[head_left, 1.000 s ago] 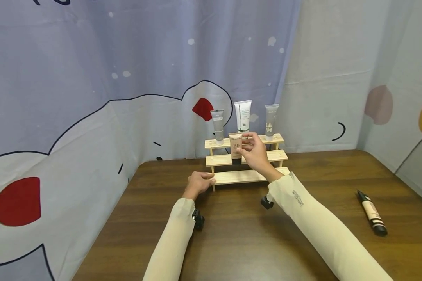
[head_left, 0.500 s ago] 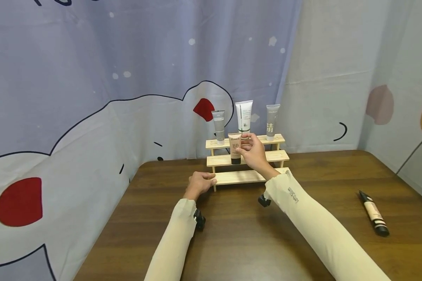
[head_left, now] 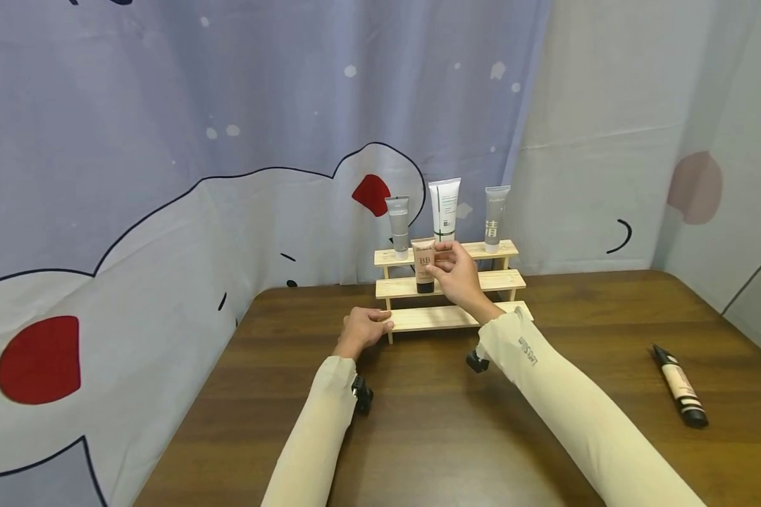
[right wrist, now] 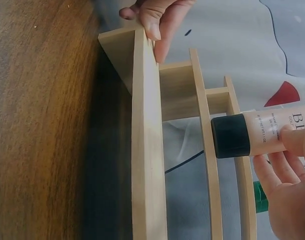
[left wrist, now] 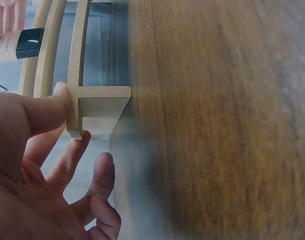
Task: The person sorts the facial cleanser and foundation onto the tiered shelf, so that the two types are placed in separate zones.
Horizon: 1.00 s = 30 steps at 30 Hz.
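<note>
My right hand (head_left: 461, 280) pinches a beige BB cream tube (head_left: 422, 264) by its side, thumb in front and fingers behind. The tube is upright, its black cap (right wrist: 231, 136) right at the middle step of a three-step wooden display rack (head_left: 440, 319). With thumb and fingers, my left hand (head_left: 361, 328) grips the left end of the rack's lowest step, plain in the left wrist view at the step's end (left wrist: 75, 117). On the top step stand a grey tube (head_left: 398, 225), a white tube (head_left: 444, 204) and another grey tube (head_left: 496, 215) with large characters.
A beige tube with a black cap and black tip (head_left: 680, 386) lies on the wooden table (head_left: 431, 429) at the right. Behind the rack hangs a printed curtain (head_left: 279, 218), close to the table's back edge.
The BB cream tube has shifted slightly left and back over the middle step, still in my right hand. My left hand keeps its grip on the rack. The head view has turned slightly.
</note>
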Motion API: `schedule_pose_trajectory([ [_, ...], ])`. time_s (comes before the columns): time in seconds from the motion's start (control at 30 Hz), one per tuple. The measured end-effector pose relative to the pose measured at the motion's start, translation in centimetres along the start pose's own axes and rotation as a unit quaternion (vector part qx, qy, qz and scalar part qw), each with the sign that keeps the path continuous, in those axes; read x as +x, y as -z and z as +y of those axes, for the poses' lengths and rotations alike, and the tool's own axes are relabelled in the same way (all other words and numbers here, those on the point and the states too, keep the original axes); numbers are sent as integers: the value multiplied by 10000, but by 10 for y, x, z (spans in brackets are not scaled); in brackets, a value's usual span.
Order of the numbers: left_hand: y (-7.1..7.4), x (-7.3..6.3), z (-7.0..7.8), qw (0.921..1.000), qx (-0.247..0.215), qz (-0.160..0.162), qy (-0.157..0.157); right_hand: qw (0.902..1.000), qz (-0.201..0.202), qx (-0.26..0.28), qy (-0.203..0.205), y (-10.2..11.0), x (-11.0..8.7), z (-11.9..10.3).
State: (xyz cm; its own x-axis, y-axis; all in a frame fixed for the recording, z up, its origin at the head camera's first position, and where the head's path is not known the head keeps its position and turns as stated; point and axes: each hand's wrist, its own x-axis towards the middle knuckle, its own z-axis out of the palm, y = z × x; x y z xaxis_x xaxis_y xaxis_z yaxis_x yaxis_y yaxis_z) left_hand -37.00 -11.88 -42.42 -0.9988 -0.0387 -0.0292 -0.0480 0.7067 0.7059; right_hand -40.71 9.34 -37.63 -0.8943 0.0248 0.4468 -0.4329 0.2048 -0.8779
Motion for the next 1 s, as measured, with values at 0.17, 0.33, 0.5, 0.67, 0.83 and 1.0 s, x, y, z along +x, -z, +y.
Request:
schedule_pose_trajectory([
  [0.17,0,-1,-1,10000,-21,15,4,10000,-23,-86,12,0,-3,3],
  [0.33,0,-2,-3,10000,-49,6,-41,9994,-183,-263,-86,3,-6,7],
  [0.5,1,-1,-1,9999,-92,30,38,9972,-499,-428,-343,10,-9,15],
  [0.67,1,0,-2,9999,-32,55,97,9968,-640,-372,-298,10,-10,22],
  [0.83,0,1,-3,10000,-31,-4,52,9950,-499,-840,-187,4,-10,21],
  [1.0,0,2,-3,10000,-82,32,38,9913,-443,-1171,-401,-1,-8,17],
])
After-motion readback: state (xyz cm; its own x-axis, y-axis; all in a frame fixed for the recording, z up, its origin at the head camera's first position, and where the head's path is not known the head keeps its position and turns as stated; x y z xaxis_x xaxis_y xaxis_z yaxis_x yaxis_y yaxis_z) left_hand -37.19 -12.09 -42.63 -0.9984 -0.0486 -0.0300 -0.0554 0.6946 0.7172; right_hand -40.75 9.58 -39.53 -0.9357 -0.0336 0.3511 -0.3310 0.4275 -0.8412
